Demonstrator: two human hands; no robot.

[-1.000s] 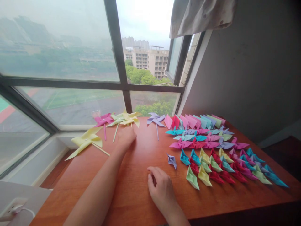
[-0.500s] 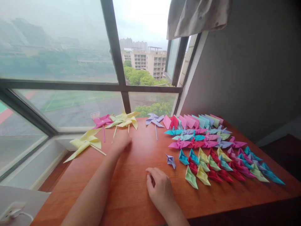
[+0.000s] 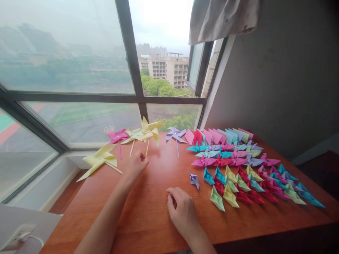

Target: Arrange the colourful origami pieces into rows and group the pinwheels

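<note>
My left hand [image 3: 136, 164] pinches the stick of a yellow paper pinwheel [image 3: 150, 129] and holds it tilted up off the wooden table [image 3: 148, 218], near the window. My right hand [image 3: 182, 211] rests on the table close to me, fingers curled, with nothing visible in it. A small purple folded paper piece [image 3: 194, 179] lies just beyond my right hand. Other pinwheels lie flat near my left hand: a pale green one [image 3: 131, 135], a pink one [image 3: 118, 136], a larger yellow one [image 3: 99, 160] and a purple one [image 3: 175, 134].
Rows of several folded paper pieces in many colours [image 3: 246, 176] cover the table's right half. The window frame [image 3: 132, 70] runs behind the table. A grey wall [image 3: 278, 77] stands at right. A white socket with a cable [image 3: 18, 236] sits at lower left.
My left hand has drawn back from the table's far edge and lifted the yellow pinwheel, which lay flat before. My right hand has stayed in place.
</note>
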